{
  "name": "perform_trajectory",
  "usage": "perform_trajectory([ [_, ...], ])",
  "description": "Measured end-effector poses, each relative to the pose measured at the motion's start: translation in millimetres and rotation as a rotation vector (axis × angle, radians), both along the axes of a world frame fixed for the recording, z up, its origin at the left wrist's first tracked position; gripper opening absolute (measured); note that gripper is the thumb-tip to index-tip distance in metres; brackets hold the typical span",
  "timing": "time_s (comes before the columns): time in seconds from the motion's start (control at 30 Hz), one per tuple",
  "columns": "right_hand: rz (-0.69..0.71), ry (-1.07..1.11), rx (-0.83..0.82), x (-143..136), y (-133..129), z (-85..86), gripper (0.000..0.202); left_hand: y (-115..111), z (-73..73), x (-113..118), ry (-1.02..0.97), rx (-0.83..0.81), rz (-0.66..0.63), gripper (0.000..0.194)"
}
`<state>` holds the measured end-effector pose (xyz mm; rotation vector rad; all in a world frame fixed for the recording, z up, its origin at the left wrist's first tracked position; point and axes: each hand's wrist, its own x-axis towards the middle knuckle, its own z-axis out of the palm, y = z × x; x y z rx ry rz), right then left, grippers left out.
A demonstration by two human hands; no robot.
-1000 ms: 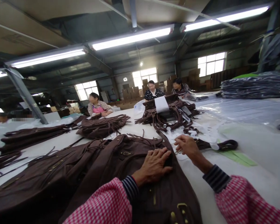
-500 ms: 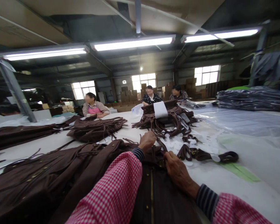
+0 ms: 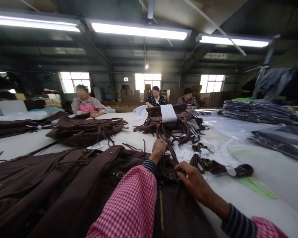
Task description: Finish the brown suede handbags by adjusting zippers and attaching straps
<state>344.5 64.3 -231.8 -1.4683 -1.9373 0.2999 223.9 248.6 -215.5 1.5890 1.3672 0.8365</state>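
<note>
A dark brown bag (image 3: 181,211) with a brass zipper lies in front of me, its handles at the far edge. My left hand (image 3: 159,149) is closed around a brown handle strap (image 3: 173,154) above the bag. At the bag's top right edge, near a metal fitting, my right hand (image 3: 192,178) pinches the brown material with thumb and forefinger. More brown bags (image 3: 72,185) lie overlapped to the left. Beyond my hands sits a stack of fringed bags (image 3: 151,120) with a white wrap (image 3: 168,113) round it.
Bundled brown straps (image 3: 216,166) lie to the right by a green strip (image 3: 258,187). Another fringed bag (image 3: 76,129) rests at the back left. Plastic-wrapped items (image 3: 258,110) are piled at the back right. Three people sit across the white table (image 3: 250,155).
The view has turned and shifted slightly to the right. My left hand stays on the strap; my right hand stays at the bag's edge, its wrist a little further right.
</note>
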Motion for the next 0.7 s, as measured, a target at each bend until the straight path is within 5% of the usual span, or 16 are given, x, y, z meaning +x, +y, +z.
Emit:
perform_trajectory([
  [0.17, -0.089, 0.071, 0.098, 26, 27, 34.1, 0.016, -3, 12.9, 8, -0.238, 0.087, 0.021, 0.024],
  [0.3, -0.093, -0.142, 0.260, 36, 78, 82.5, 0.040, -8, 24.2, 12, -0.406, 0.107, 0.002, 0.014],
  [0.4, 0.010, -0.278, 0.217, 35, 117, 108.4, 0.060, -9, 30.3, 12, -0.494, 0.089, -0.016, 0.014],
  [0.53, 0.095, -0.333, 0.098, 31, 147, 115.0, 0.051, -5, 33.0, 10, -0.536, 0.061, -0.013, 0.025],
  [0.7, 0.026, -0.375, 0.090, 26, 146, 111.0, 0.027, 1, 31.6, 8, -0.471, 0.089, 0.048, 0.041],
])
